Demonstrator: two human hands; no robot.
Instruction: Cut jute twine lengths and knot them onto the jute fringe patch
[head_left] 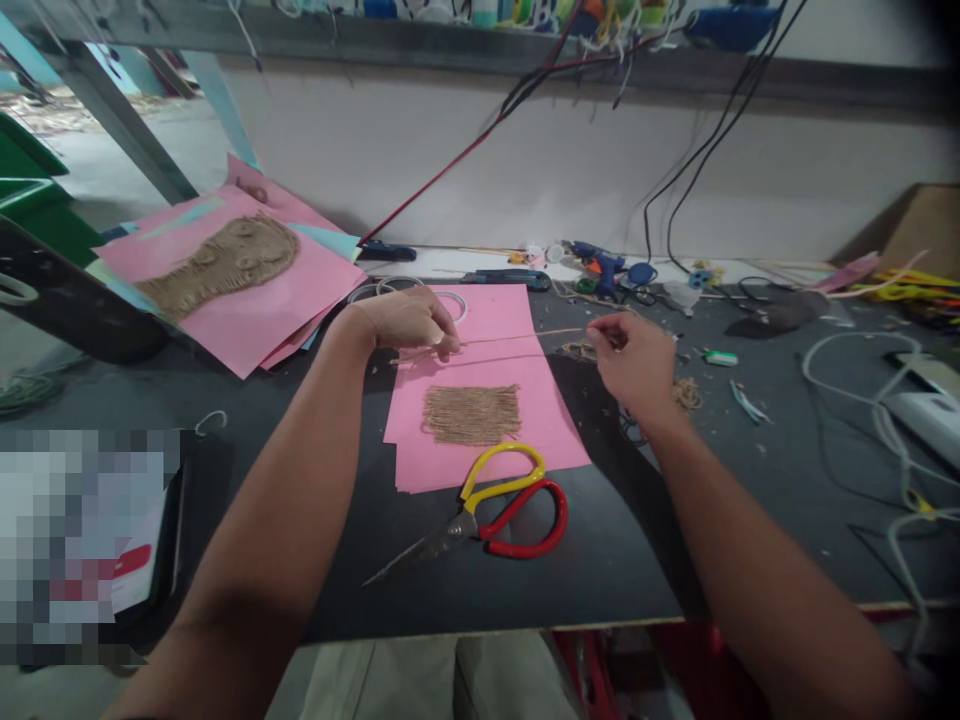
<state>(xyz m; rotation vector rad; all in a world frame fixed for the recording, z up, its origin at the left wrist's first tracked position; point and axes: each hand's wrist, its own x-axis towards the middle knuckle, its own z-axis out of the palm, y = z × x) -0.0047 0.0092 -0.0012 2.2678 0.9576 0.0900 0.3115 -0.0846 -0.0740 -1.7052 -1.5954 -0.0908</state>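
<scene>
My left hand [415, 320] and my right hand [634, 360] each pinch one end of a thin jute strand [517, 339], stretched taut between them above a pink paper sheet [487, 400]. On that sheet lies a rectangular patch of jute strands [471, 414] laid side by side. Scissors [495, 505] with one yellow and one red handle lie on the dark table just below the sheet, blades pointing left.
A stack of pink sheets [232, 275] with a jute shape leans at the left. A blue glue gun [604, 265], cables, white cord [862, 345] and scraps clutter the back and right. A loose jute bundle [684, 392] sits by my right wrist.
</scene>
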